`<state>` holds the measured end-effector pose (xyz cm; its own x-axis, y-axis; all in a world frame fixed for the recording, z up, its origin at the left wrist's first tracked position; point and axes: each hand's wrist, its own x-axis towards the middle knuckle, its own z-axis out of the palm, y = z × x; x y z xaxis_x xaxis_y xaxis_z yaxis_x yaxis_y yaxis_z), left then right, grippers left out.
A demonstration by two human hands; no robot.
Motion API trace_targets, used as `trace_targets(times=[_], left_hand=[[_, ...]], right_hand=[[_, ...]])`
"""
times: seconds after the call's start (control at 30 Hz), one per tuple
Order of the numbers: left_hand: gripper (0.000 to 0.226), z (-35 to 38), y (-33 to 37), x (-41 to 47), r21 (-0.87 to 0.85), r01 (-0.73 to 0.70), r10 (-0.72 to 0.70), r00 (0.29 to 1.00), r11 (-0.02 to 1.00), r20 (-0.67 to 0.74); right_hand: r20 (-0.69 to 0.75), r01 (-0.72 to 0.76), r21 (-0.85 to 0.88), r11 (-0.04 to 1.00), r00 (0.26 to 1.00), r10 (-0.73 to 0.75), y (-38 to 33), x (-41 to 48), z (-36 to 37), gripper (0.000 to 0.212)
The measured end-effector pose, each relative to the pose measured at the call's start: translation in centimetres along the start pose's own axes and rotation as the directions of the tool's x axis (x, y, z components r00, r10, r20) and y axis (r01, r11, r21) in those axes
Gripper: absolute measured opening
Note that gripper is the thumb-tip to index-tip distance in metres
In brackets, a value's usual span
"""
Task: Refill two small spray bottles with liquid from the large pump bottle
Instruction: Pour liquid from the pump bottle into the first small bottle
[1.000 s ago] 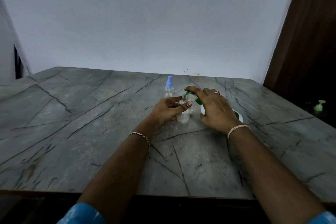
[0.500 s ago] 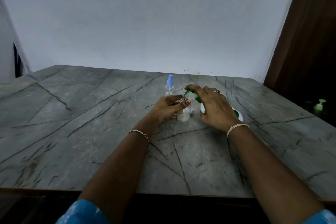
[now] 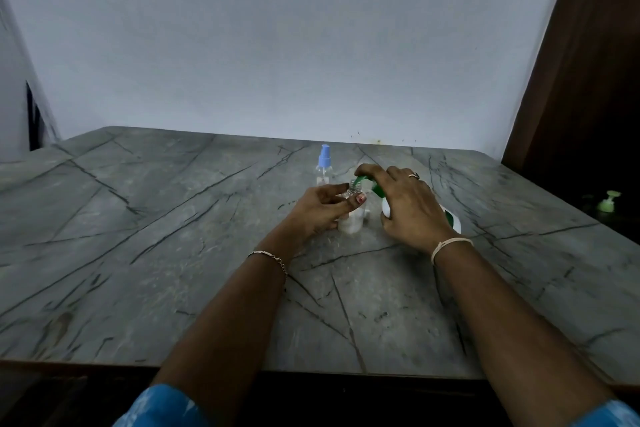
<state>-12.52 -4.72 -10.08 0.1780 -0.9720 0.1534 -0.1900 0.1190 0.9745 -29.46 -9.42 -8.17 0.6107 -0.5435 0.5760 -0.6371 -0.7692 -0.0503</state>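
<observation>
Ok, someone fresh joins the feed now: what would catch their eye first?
The two hands meeting mid-table: the left hand grips an uncapped small clear bottle, while the right hand clasps the large white bottle, fingers over its green pump, spout at the open neck. Just behind stands a second spray bottle with its blue cap on, upright on the grey marble table.

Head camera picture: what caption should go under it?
Refilling: the left hand holds an uncapped small bottle while the right hand grips the pump bottle.
</observation>
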Motion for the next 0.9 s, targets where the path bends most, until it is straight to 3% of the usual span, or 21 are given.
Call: trace_targets(times=[0.13, 0.33, 0.5, 0.67, 0.9], left_hand=[[0.062, 0.01, -0.03, 0.06, 0.003, 0.002, -0.002, 1.000, 1.000, -0.002], [0.057, 0.02, -0.09, -0.03, -0.006, -0.011, 0.011, 1.000, 1.000, 0.009], [0.051, 0.16, 0.02, -0.25, -0.032, -0.002, 0.002, 1.000, 0.999, -0.004], [0.066, 0.35, 0.19, -0.25, -0.032, -0.003, 0.002, 1.000, 0.999, -0.014], [0.040, 0.29, -0.04, -0.26, -0.058, -0.009, 0.010, 1.000, 0.998, 0.003]], right_hand=[[0.003, 0.014, -0.041, 0.999, 1.000, -0.014, 0.14, -0.44, -0.22, 0.088], [-0.004, -0.005, 0.026, 1.000, 1.000, 0.005, -0.15, -0.09, -0.21, 0.072], [-0.007, -0.012, -0.015, 1.000, 1.000, 0.012, -0.30, 0.05, -0.17, 0.075], [-0.012, 0.002, -0.074, 0.997, 1.000, -0.003, 0.08, -0.53, -0.25, 0.086], [-0.036, -0.020, -0.013, 1.000, 0.999, 0.020, -0.38, 0.03, 0.15, 0.072]])
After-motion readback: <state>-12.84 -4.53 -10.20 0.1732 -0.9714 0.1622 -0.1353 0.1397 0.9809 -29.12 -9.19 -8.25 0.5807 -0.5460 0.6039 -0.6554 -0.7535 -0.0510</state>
